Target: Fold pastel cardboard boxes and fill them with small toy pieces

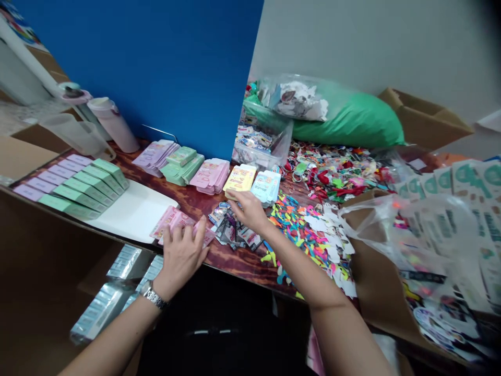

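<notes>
My left hand [180, 256] lies with fingers spread on several pink flat cartons [172, 218] at the table's front edge. My right hand [250, 210] has its fingertips together on the near edge of a yellow carton [240, 177], top of a small stack. Beside that stack lie pale blue cartons [266, 186] and a pile of pink cartons [211, 175]. Under my right hand is a heap of small dark printed packets [231, 230]. Green cartons [183, 166] and purple cartons [155, 155] sit further left.
Standing green and purple boxes [88, 183] occupy a white board [135, 209] at left. Bottles [113, 122] stand behind. Colourful small pieces [291, 222] and white cutouts [326, 232] cover the right side, near an open cardboard box [376, 266]. A blue partition [156, 62] rises behind.
</notes>
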Demonstrator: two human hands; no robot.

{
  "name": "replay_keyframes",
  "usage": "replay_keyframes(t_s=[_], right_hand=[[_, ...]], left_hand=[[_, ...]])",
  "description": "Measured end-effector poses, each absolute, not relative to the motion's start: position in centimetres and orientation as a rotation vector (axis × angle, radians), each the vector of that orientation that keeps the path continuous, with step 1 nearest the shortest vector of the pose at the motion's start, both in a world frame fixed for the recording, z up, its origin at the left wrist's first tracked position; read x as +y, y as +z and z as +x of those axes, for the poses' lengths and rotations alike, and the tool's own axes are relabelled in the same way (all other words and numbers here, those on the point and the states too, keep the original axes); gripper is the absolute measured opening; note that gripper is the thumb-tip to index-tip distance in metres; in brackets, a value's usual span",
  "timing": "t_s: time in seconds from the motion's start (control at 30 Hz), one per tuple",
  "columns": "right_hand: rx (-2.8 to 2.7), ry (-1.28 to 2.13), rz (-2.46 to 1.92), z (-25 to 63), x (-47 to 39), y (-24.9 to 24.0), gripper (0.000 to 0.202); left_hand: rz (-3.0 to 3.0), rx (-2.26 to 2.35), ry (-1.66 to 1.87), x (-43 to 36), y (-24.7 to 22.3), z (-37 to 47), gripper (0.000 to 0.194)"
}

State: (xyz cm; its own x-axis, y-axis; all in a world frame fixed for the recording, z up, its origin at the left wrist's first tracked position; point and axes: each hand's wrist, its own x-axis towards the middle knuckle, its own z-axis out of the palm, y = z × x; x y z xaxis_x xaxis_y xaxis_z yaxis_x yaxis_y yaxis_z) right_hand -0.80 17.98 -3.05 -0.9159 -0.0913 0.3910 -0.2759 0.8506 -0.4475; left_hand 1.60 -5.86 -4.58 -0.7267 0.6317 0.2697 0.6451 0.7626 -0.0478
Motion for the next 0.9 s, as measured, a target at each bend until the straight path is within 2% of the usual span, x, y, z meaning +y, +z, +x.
replay_keyframes(t_s=[0.17, 0.33, 0.5, 0.57, 0.7, 0.9], right_hand=[[-2.905, 0.394, 0.267, -10.3, 17.6, -1.8, 0.045], [-3.166, 0.239, 0.233, -15.6, 17.1, -1.9, 0.081], [-3.16, 0.242, 0.223, -16.4, 17.0, -3.3, 0.084], [-3.093, 0.258, 0.196, -16.1, 16.9, -3.2, 0.079], [-2.914, 0.358, 0.102, -14.5, 16.5, -1.3, 0.042], [-2.396, 0.845, 0.279, -6.4, 15.4, 1.6, 0.027]], left_hand=[[-0.873, -2.61, -0.259, -6.3, -6.0, 0.4, 0.062], [-0.884, -2.632, -0.111, -6.6, -5.6, 0.4, 0.055], [-0.91, -2.569, -0.134, -6.5, -4.3, 0.1, 0.053], [-0.909, -2.515, -0.193, -6.2, -3.6, -0.4, 0.056], [-0.848, -2.453, -0.406, -5.1, -1.9, -2.2, 0.067], [-0.731, -2.454, -0.568, -1.9, -0.7, -4.2, 0.104]])
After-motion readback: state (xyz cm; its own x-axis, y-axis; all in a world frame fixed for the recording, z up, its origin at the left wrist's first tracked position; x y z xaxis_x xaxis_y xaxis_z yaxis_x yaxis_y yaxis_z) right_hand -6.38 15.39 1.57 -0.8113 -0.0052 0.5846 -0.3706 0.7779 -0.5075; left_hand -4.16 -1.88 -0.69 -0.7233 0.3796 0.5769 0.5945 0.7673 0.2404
